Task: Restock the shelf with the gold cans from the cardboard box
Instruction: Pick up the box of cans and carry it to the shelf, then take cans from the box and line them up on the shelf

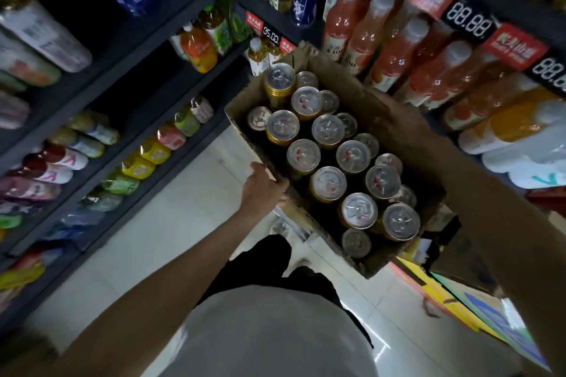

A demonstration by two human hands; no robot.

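A: Progress?
B: None shelved. Left hand (pixel 263 190) clamps the cardboard box (pixel 395 128) at its left wall; gold cans (pixel 327 131) all inside, carried mid-aisle.
A: Right hand?
B: Hidden behind the box, grip unclear.

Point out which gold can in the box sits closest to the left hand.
The gold can in the row along the box's left wall, third from the far end. It stands just past the left hand gripping the cardboard box edge; the others sit farther off.
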